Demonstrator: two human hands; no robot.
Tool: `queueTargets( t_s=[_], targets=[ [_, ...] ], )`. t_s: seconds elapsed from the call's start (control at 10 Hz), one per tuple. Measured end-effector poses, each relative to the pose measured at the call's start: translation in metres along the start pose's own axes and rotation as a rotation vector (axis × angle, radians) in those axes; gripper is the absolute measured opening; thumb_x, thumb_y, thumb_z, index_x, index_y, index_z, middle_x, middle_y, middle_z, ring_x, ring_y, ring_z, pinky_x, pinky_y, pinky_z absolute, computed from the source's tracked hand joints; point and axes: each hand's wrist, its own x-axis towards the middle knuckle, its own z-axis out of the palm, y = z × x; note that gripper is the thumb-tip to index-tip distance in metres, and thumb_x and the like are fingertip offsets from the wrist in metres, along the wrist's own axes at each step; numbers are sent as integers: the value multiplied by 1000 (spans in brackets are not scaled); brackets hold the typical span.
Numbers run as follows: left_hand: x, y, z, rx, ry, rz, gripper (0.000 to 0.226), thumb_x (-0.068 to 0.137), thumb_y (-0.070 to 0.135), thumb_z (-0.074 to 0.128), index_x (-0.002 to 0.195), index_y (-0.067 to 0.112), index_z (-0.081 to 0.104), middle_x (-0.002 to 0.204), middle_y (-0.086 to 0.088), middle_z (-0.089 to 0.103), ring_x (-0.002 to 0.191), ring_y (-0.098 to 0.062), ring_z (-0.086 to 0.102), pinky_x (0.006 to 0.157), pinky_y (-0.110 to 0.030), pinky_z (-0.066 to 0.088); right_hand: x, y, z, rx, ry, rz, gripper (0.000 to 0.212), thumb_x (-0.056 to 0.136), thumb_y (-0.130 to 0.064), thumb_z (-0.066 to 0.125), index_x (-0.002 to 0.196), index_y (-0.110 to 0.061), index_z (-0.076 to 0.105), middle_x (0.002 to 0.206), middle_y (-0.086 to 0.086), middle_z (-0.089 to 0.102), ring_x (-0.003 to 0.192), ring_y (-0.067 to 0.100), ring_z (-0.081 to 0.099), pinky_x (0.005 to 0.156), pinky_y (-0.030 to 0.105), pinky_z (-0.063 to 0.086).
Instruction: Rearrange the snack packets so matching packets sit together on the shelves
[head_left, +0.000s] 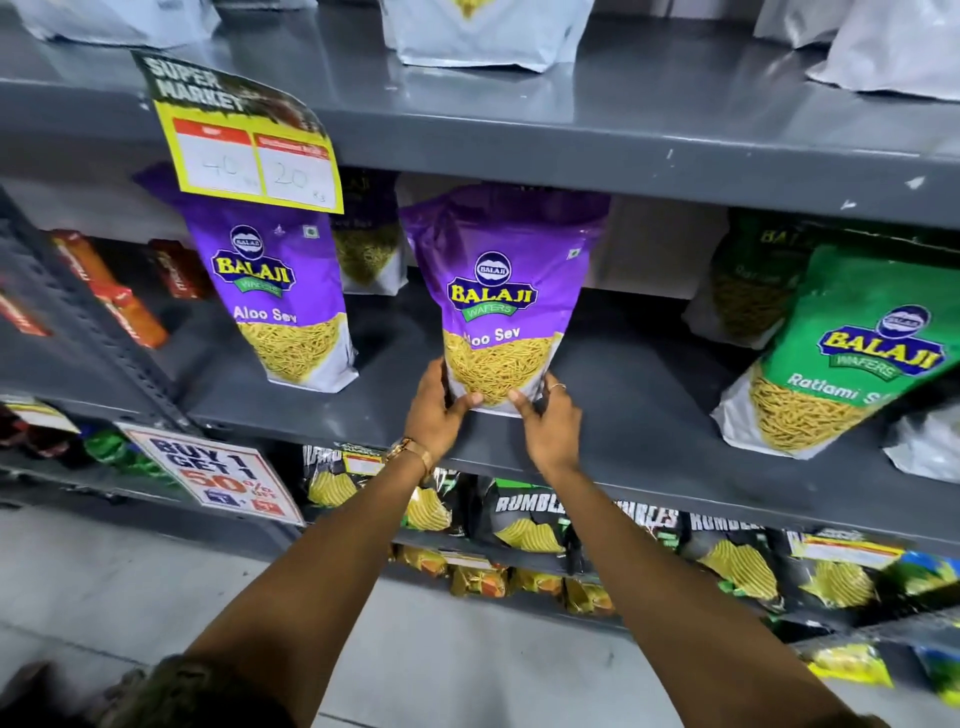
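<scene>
A purple Aloo Sev packet (498, 291) stands upright on the grey middle shelf (613, 415). My left hand (439, 413) grips its lower left corner and my right hand (550, 421) grips its lower right corner. A second purple Aloo Sev packet (280, 291) stands to the left, with a third one (366, 239) behind it near the shelf's back. At the right stands a green Ratlami Sev packet (841, 358), and another green packet (748, 275) sits behind it.
A yellow price sign (244, 140) hangs from the shelf above. White packets (483, 31) stand on the top shelf. Black Rumbles chip packets (524, 519) fill the shelf below. A "Buy 1 Get 1" sign (218, 473) hangs at lower left. Red-orange packets (124, 306) lie at far left.
</scene>
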Motion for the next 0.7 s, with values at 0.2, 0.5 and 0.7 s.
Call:
queueTargets(
  t_s=[0.2,0.5,0.7],
  targets=[
    [-2,9,9,114,-45,60,62,77,51,59,126,16,43,126,-9,58,110,-28,59,76,-34,48,2,14,-3,71,19,31,52,81,-35,67,127,-15,54,115,0,68,109,16,64,100,42,50],
    [2,15,6,186,-65,52,53,82,38,63,123,12,42,127,-13,58,113,-34,58,76,-34,46,2,13,-1,64,4,79,61,83,-36,66,137,-15,47,127,10,65,117,23,61,104,44,47],
    [-7,27,3,115,-115,17,68,82,32,63,137,5,32,137,-19,52,125,-35,51,97,-34,44,0,-5,-21,-134,-127,73,63,86,-41,61,140,-15,43,133,10,61,122,26,58,101,33,45]
  ],
)
